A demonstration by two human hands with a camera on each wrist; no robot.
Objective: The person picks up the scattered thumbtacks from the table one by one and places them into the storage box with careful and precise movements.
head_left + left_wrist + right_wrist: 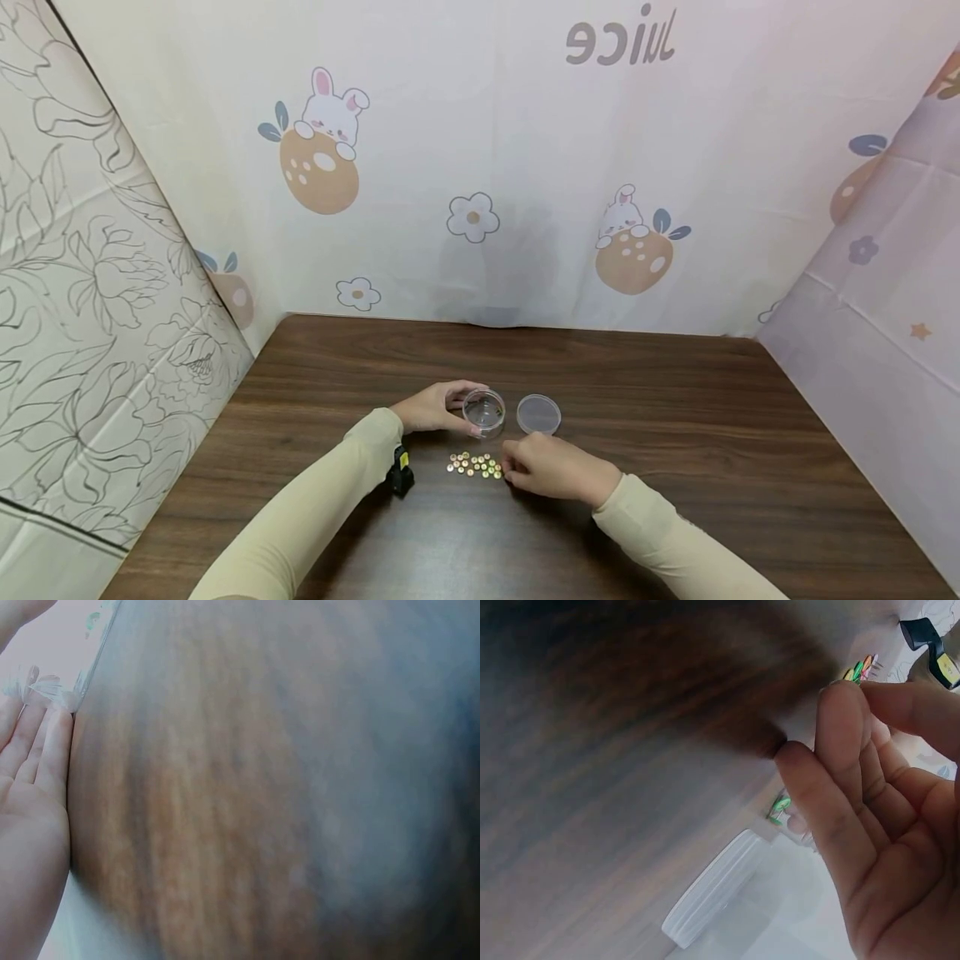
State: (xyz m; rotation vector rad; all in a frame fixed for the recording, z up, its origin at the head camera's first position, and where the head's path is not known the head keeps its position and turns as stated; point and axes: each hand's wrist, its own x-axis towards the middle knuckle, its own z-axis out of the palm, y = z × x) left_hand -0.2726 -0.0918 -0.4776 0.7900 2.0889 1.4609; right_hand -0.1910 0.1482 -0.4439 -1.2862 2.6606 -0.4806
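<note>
Nearest are the two pale sleeves (300,512), w/ a small black thing (402,477) by the L wrist; it has a yellow patch. Next comes the R hand (553,467), low over the brown table (675,417), right at the right end of the flat, shiny beads (477,467). Its fingers are bent, and the thumb and finger tips look together; can't tell if a bead is pinched in there. The beads lie loose in a little patch, just on the near side of the clear cup (484,412). The L hand (435,408) has its thumb and fingers round the cup, which looks upright w/ its top open. A few bits of color show in it, prob. beads too, but they're too small to count. The clear lid (538,415) lies flat just right of the cup, apart from it, and close to the R hand. What could go wrong: a bead could slip & roll off b/c it's tiny and smooth. The R hand could bump the lid b/c they're so close. If the L hand squeezes or tugs too hard, the cup could tip & spill. Far back hangs a white cloth (420,150) w/ bunnies (330,125) on it.
</note>
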